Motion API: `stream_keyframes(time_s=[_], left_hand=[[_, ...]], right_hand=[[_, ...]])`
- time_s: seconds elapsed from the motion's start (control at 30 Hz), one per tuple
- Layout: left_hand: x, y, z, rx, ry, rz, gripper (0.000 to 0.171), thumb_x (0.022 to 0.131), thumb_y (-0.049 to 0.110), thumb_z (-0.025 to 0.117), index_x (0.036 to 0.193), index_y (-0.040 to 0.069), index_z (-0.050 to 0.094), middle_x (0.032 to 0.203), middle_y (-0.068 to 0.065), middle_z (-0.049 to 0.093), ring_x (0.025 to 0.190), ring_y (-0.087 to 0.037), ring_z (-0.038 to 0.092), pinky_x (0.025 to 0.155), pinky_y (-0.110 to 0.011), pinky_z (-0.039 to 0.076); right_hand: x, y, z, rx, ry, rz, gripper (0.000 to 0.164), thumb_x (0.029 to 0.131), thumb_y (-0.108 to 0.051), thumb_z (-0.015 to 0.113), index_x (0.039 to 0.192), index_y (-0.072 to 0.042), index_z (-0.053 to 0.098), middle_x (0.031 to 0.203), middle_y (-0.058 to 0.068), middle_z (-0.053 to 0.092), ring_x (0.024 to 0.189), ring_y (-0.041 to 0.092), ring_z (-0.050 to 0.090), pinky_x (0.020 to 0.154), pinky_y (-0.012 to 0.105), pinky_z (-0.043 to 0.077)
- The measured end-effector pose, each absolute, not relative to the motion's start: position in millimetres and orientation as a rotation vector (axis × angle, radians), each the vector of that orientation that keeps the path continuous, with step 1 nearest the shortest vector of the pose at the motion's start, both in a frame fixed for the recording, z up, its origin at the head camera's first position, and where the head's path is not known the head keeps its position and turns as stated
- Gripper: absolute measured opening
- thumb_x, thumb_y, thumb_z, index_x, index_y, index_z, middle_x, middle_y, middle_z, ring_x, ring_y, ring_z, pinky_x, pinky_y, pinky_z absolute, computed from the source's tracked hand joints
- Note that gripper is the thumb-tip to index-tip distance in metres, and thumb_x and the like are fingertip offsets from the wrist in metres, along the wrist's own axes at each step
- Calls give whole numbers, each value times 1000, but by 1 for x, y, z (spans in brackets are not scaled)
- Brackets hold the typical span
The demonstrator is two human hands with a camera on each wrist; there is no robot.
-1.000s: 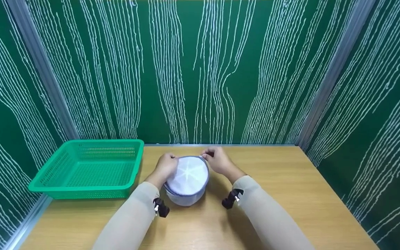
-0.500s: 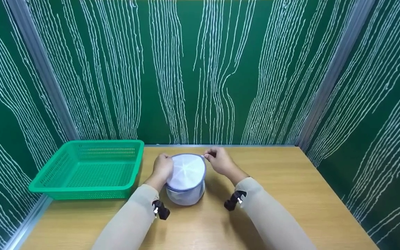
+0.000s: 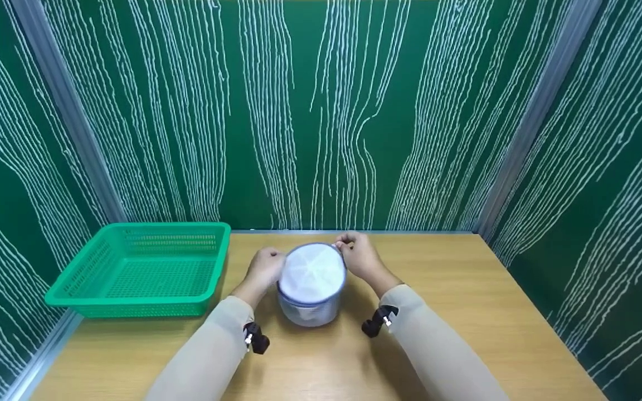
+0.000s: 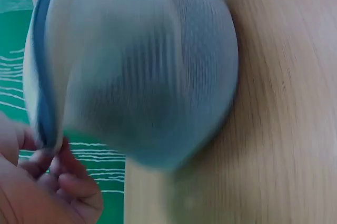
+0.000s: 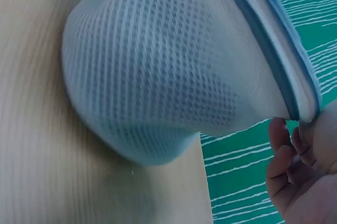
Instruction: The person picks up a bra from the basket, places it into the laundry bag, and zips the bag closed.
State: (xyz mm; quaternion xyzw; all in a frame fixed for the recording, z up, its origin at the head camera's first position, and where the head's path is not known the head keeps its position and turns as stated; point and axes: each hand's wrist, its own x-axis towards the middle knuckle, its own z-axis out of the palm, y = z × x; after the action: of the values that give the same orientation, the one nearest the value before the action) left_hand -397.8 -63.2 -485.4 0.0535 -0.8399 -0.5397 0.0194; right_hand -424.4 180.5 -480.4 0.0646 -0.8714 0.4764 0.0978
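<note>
A round white mesh laundry bag (image 3: 312, 274) with blue-edged trim stands on the wooden table, its pale lid-like top facing up and tilted toward me. My left hand (image 3: 265, 267) pinches the rim on the left; in the left wrist view the thumb and fingertips close on the blue trim of the bag (image 4: 158, 77), which is blurred. At the far right of the rim, my right hand (image 3: 360, 257) pinches the edge. The right wrist view shows the mesh side of the bag (image 5: 147, 56) bulging below two blue bands, with fingertips of the right hand (image 5: 303, 169) at the trim.
A green plastic basket (image 3: 131, 303) with perforated sides sits on the table's left part. Green walls (image 3: 349, 111) with white wavy lines enclose the table (image 3: 466, 312) at the back and sides. Black wrist cameras (image 3: 377, 321) sit at both sleeves.
The bag went slightly left with its top tipping up, then shifted right. Both hands keep to its rim; the right hand has moved slightly right and away from me.
</note>
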Motion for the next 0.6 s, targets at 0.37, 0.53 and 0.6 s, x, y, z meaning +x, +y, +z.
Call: stream_keyframes(time_s=[0.37,0.53,0.6], left_hand=[[-402,-54,-476,-9,-2686,-1625,39,116,22,54,144,3,73,151,-19,71,148,-38,63,130,-54,49],[-403,-49,-470,-162,-2723,-1494,36,118,25,56,143,6,74,150,-17,70,147,-37,63,129,-54,49],[-404,-46,-469,-209,-2746,-1437,35,119,26,56,143,8,74,154,-17,66,150,-36,60,132,-54,46]], right_hand=[[-427,182,-481,236,-2607,1368,11,112,-4,68,110,-5,79,116,14,79,107,24,70,92,37,63],[-429,176,-480,301,-2626,1350,12,112,-3,68,106,-5,79,110,12,78,101,24,70,87,35,62],[-429,173,-479,337,-2639,1330,12,112,-3,68,105,-4,78,108,12,78,98,24,69,83,34,62]])
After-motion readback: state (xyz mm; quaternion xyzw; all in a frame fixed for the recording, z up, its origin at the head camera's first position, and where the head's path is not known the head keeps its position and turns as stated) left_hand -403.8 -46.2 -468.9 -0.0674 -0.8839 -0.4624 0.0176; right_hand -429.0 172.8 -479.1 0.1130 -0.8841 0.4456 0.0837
